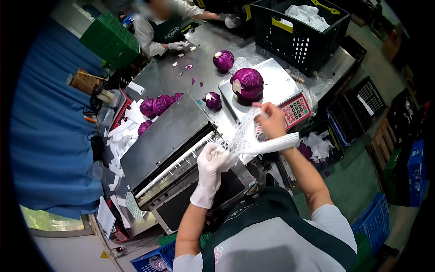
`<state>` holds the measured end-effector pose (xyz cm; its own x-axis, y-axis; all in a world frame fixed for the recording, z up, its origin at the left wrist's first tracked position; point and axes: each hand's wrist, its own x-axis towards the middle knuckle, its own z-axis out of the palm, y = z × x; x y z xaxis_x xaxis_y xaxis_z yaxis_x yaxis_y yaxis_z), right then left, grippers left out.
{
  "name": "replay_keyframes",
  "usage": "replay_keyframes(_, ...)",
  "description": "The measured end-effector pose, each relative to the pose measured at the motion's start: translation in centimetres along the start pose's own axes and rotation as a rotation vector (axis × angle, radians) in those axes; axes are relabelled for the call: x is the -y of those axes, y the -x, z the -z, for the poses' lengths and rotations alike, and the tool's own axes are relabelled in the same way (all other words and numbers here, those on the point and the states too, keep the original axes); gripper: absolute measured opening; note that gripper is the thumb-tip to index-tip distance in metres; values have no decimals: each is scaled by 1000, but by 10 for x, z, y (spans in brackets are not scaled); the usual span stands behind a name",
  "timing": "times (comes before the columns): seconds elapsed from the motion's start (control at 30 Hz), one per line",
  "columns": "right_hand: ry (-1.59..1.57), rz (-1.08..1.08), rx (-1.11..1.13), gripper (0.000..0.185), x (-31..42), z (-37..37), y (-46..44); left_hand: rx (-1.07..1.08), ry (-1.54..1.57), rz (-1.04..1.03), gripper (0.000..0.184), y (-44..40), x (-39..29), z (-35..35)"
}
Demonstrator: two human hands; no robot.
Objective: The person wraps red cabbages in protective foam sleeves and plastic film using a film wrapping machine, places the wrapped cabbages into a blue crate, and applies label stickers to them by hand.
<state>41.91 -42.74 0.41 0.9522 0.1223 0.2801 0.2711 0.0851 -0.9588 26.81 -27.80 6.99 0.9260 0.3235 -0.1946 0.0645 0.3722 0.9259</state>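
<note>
A white foam net sleeve (244,134) is stretched between my two hands. My left hand (212,164), in a white glove, is closed on its near end. My bare right hand (271,121) pinches the other side, and a white strip (278,143) crosses that wrist. Just beyond my right hand, a large red cabbage (247,83) with a pale cut patch sits on the steel plate of a scale (281,84). A smaller red cabbage (212,101) lies left of the scale. Another red cabbage (223,60) is behind, beside a piece of netting (239,65).
A steel wrapping machine (165,145) stands to the left, with several red cabbages (161,104) and white strips (124,140) behind it. A black crate (297,34) holds white material. A co-worker (165,27) in white gloves works across the steel table (204,41), where leaf scraps lie.
</note>
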Motion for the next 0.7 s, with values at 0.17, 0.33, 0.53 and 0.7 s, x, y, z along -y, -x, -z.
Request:
replay_keyframes(0.17, -674, -467, 55, 19, 27, 28, -59, -356, -739, -612, 4, -113, -12, -13)
replay_keyframes(0.33, 231, -106, -143, 13, -19, 29, -106, -388, -265, -331, 15, -228, 0, -18)
replay_keyframes(0.53, 232, -541, -70, 35, -83, 31, -146, -325, -1015, -262, 33, -282, 41, -23)
replay_keyframes(0.7, -253, -662, -53, 64, -83, 15, -109, -207, -1246, -182, 52, -273, 77, -22)
